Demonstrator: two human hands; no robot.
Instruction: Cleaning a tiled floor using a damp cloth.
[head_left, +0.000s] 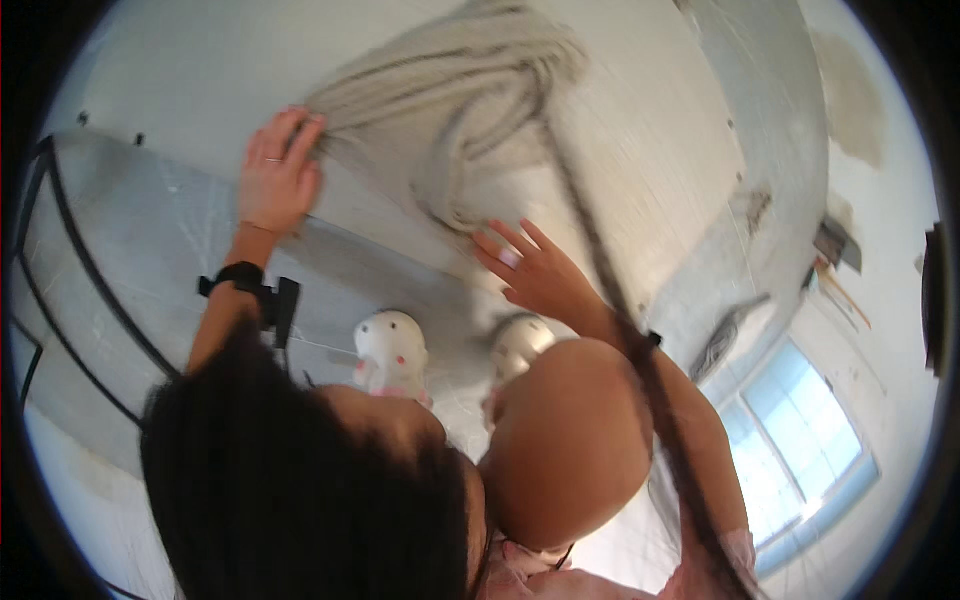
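A crumpled grey-beige cloth, blurred in places, lies in folds on a large pale sheet or board. My left hand, wearing a thin ring, has its fingertips at the cloth's left corner; whether they pinch it is not clear. My right hand, with a wide pale ring, is spread near the cloth's lower edge, its fingertips beside or touching the fabric. A black device is strapped to my left wrist.
Two white clogs with red spots stand on the grey floor below the sheet. A black metal frame is at left. A window and a long-handled tool are at right. Dark hair and a blurred dark strand cross the view.
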